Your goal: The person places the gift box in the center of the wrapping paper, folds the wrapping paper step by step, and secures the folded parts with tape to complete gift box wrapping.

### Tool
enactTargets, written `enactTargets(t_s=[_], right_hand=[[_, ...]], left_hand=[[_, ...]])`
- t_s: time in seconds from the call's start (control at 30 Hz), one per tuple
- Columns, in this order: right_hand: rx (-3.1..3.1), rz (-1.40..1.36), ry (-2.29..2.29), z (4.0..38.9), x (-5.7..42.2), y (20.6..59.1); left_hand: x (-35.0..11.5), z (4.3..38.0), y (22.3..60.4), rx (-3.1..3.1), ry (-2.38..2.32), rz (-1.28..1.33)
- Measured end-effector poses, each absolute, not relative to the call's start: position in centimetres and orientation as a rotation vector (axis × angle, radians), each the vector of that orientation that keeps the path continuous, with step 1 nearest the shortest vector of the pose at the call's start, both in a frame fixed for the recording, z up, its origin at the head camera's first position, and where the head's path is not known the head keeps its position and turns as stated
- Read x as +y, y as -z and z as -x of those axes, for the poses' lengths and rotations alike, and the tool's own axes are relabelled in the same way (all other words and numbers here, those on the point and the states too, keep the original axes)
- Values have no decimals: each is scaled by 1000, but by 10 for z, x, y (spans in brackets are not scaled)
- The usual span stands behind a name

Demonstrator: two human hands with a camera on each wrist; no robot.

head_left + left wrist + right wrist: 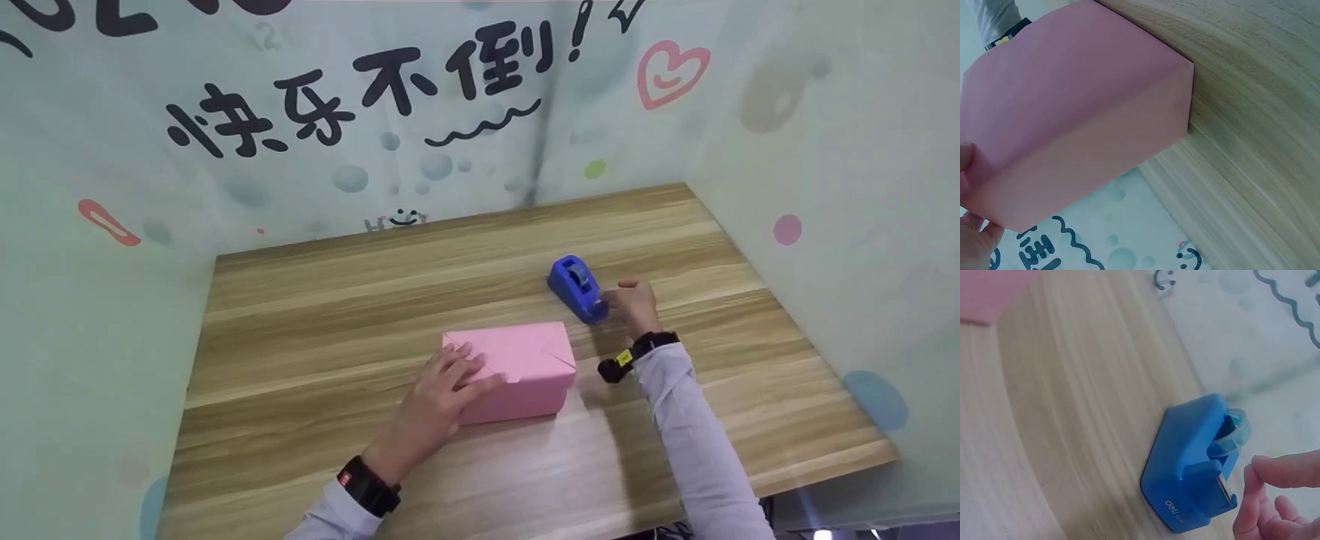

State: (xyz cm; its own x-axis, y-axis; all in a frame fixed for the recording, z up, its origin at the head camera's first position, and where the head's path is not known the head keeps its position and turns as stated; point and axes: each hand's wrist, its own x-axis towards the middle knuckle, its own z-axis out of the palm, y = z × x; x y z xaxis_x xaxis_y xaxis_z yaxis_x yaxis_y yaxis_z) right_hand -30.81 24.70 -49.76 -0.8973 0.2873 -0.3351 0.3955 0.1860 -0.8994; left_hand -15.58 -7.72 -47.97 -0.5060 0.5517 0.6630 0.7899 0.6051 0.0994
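A pink paper-wrapped box (pixel 517 356) lies on the wooden table. My left hand (pixel 442 397) holds its left part, the fingers over the top and the thumb by the front edge. The left wrist view shows the same box (pixel 1078 118) close up, with fingertips at its edge. To the right and behind it stands a blue tape dispenser (pixel 574 289), carrying a roll of clear tape (pixel 1233 436). My right hand (pixel 634 307) is at the dispenser's cutter end. There, thumb and forefinger pinch the tape's thin end, which is barely visible.
The wooden table (pixel 315 337) is bounded by a printed back wall (pixel 300 180) and side walls (pixel 840 187). Each wrist wears a black band, with a small black camera (pixel 615 367) on the right one. The table's front edge shows at lower right.
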Motion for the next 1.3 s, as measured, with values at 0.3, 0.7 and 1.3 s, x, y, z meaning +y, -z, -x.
enactTargets(t_s=[0.3, 0.7, 1.3], right_hand=[[1651, -663, 2353, 300, 258, 509], [1563, -632, 2499, 290, 265, 534], [1759, -635, 2681, 228, 209, 504]], left_hand=[[-77, 155, 479, -2265, 545, 1044], [-78, 154, 480, -2286, 545, 1050], [-72, 161, 475, -2268, 501, 1022]])
